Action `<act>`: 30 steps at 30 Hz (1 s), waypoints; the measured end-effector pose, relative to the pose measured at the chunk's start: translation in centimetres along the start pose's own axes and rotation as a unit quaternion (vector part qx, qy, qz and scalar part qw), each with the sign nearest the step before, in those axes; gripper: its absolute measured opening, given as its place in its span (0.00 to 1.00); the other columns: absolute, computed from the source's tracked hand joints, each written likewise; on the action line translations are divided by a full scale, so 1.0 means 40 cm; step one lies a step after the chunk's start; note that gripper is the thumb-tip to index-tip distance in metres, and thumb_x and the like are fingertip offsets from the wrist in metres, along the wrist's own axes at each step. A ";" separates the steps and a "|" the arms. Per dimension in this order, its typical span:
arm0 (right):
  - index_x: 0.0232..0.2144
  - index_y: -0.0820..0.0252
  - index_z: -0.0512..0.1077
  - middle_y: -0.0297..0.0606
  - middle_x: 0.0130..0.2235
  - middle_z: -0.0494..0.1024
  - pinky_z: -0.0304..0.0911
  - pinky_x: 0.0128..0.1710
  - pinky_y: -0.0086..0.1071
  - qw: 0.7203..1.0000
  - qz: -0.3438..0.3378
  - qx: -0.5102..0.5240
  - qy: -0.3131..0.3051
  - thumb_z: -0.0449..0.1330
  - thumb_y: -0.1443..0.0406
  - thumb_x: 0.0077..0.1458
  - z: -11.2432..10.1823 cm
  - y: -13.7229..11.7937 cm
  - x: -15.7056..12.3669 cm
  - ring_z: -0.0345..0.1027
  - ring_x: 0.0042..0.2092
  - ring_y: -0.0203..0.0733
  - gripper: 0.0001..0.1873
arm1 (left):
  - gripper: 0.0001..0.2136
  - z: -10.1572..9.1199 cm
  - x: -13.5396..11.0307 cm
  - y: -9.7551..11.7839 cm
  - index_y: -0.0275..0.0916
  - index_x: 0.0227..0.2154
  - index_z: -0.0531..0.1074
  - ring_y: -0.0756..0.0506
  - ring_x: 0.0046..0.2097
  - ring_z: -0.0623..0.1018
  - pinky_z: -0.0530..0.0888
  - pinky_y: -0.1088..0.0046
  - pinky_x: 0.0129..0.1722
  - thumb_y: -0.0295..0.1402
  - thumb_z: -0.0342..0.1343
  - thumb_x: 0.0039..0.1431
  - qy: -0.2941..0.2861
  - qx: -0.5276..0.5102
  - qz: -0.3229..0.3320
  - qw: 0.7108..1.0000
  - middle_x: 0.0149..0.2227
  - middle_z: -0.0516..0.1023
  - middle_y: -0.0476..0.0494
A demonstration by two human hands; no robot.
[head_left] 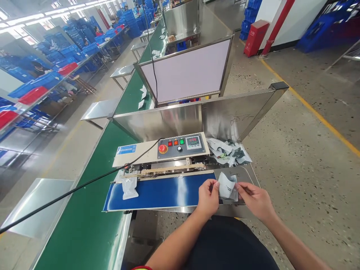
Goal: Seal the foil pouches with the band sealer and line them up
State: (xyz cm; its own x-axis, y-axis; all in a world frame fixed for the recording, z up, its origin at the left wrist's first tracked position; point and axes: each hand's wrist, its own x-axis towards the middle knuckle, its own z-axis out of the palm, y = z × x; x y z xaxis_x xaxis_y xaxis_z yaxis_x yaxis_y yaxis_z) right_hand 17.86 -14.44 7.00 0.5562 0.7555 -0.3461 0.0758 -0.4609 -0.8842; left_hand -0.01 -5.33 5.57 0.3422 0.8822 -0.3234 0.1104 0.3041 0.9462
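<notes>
Left hand [208,197] and right hand [255,200] pinching pale printed pouch [227,186] at opposite edges, both grips closed on it, right over end of band sealer [135,159]. Second pouch [129,187] lying on blue belt [160,193], left of hands. Further on, control panel [181,146], loose pouches [227,152] heaped beside it, steel screen [197,118] behind.

A pouch [129,187] lies on the sealer's conveyor [160,194], more pouches [227,152] behind its right end.

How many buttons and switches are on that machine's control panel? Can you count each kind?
Red emergency stop button: 1
Rocker switches: 3
Round knob: 1
Total: 5
</notes>
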 end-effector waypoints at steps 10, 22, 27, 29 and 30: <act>0.32 0.59 0.81 0.37 0.21 0.74 0.57 0.21 0.33 0.989 0.132 0.068 0.022 0.71 0.42 0.44 0.107 0.015 0.107 0.61 0.21 0.39 0.27 | 0.22 -0.010 0.110 -0.074 0.35 0.31 0.81 0.48 0.29 0.74 0.70 0.73 0.31 0.52 0.74 0.56 0.134 -0.098 -0.134 0.977 0.29 0.82 0.42; 0.40 0.58 0.86 0.46 0.35 0.85 0.64 0.30 0.37 0.994 0.014 -0.106 -0.023 0.66 0.40 0.58 0.145 -0.057 0.289 0.73 0.31 0.48 0.28 | 0.23 -0.236 0.066 -0.029 0.35 0.44 0.85 0.38 0.47 0.86 0.81 0.62 0.52 0.50 0.76 0.56 0.257 -0.092 -0.070 0.959 0.46 0.88 0.32; 0.62 0.56 0.81 0.54 0.70 0.73 0.71 0.50 0.46 0.898 -0.178 -0.400 0.032 0.64 0.53 0.62 0.079 -0.121 0.436 0.75 0.59 0.65 0.30 | 0.28 -0.289 -0.035 0.007 0.36 0.51 0.83 0.37 0.48 0.87 0.83 0.59 0.51 0.57 0.71 0.61 0.309 -0.055 -0.001 0.949 0.48 0.87 0.30; 0.68 0.59 0.76 0.57 0.74 0.67 0.70 0.54 0.49 0.866 -0.190 -0.462 0.004 0.68 0.56 0.57 0.059 -0.130 0.467 0.69 0.65 0.71 0.38 | 0.29 -0.280 -0.059 0.017 0.37 0.50 0.84 0.37 0.46 0.87 0.84 0.60 0.48 0.59 0.70 0.62 0.293 -0.048 0.010 0.955 0.47 0.87 0.31; 0.69 0.60 0.75 0.59 0.73 0.68 0.69 0.56 0.51 0.855 -0.188 -0.482 0.000 0.69 0.57 0.55 0.048 -0.128 0.475 0.68 0.66 0.73 0.40 | 0.29 -0.273 -0.065 0.020 0.37 0.49 0.84 0.38 0.45 0.87 0.84 0.60 0.47 0.59 0.70 0.61 0.289 -0.045 0.015 0.956 0.46 0.87 0.31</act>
State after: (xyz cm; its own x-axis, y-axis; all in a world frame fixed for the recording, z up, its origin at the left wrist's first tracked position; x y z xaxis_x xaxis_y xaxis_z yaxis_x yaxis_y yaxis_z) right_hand 26.47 3.18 4.33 0.3420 0.9350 -0.0936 0.8975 -0.3545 -0.2624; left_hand -11.00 -3.45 7.08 -0.2319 0.9344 -0.2704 0.0192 0.2823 0.9591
